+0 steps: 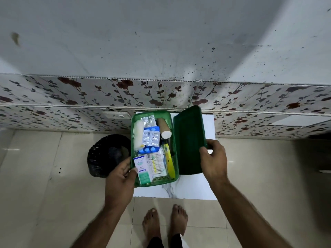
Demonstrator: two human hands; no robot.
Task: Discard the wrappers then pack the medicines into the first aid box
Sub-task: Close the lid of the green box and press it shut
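The white marble-patterned tabletop (193, 187) extends beneath and between both hands and carries the first aid box. The black-lined waste bin (107, 154) stands on the floor just outboard of the left hand, partly hidden by that hand's fingers.

The green first aid box (138, 120) sits open between the hands. Its hinged lid (189, 140) is swung out toward the right hand and stands tilted, inner face up.

The left hand (120, 181) grips the near left corner of the box: thumb hooked over the rim, fingers against the outer wall. The right hand (213, 160) pinches the free edge of the lid between thumb and fingers.

Contents, all inside the box:
- Gauze roll (138, 136), along the wall beyond the left hand.
- Brown bandage roll (163, 127), at the far end, on the lid side.
- Blue blister strip (151, 138), between those two rolls, overlapping a foil strip (148, 120) farther away.
- White-and-green "Optibex" carton (142, 169), touching the left thumb.
- Printed sachet (157, 164), just right of the carton.
- Yellow tube (169, 161), against the wall nearest the lid.
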